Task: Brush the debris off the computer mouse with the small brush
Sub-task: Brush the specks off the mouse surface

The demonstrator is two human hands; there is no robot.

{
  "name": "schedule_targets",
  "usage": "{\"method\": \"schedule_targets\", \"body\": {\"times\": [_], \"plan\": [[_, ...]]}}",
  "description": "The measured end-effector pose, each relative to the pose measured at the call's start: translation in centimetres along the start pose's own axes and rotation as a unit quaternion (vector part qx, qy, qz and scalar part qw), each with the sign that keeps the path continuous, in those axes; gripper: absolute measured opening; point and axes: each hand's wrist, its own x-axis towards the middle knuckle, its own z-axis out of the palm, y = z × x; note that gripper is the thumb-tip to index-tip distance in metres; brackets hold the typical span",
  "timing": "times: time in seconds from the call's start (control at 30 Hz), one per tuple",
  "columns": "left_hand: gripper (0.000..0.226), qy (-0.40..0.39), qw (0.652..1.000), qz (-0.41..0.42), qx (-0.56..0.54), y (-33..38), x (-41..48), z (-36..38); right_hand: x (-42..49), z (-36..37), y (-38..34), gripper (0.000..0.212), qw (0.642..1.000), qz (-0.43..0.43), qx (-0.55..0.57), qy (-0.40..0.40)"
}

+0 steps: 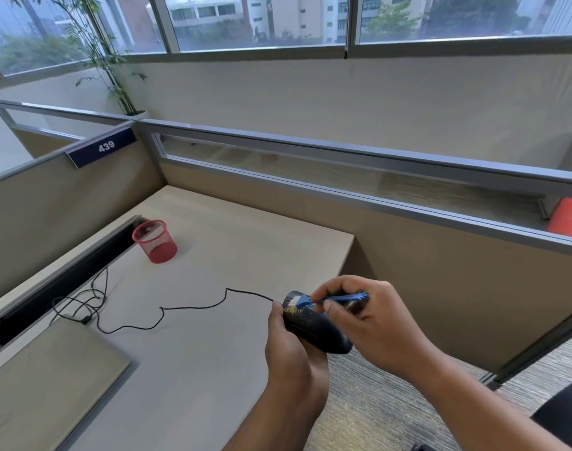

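While L hand (289,345) cups mouse (314,327), R hand (372,320) fingers (322,296) pinch brush (330,300), bristles touching debris (294,310).

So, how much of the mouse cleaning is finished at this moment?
Done: the left hand has lifted the mouse, and the right hand holds the small brush. In hand: bristles touch the front end. Left: yellowish debris still lies there, so brushing looks barely begun.
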Motion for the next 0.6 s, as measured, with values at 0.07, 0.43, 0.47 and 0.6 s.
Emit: {"method": "schedule_targets", "body": {"times": [0.07, 0.43, 0.47, 0.6], "plan": [[0.063, -0.004, 1.000, -0.012, 0.000, 0.2, 0.1, 0.0, 0.0, 0.0, 0.2, 0.016, 1.000, 0.008, -0.028, -0.003], [0.062, 0.004, 1.000, -0.002, -0.008, 0.5, 0.5, 0.1, 0.1, -0.1, -0.7, 0.027, 0.999, -0.014, -0.040, 0.000], [0.062, 0.004, 1.000, -0.005, -0.013, 0.5, 0.5, 0.1, 0.3, 0.3, -0.7, 0.024, 0.999, -0.009, -0.051, -0.011], [0.065, 0.008, 1.000, 0.000, -0.015, 1.0, 0.8, -0.1, -0.3, -0.4, 0.4, 0.017, 0.997, 0.005, -0.078, 0.002]]}}
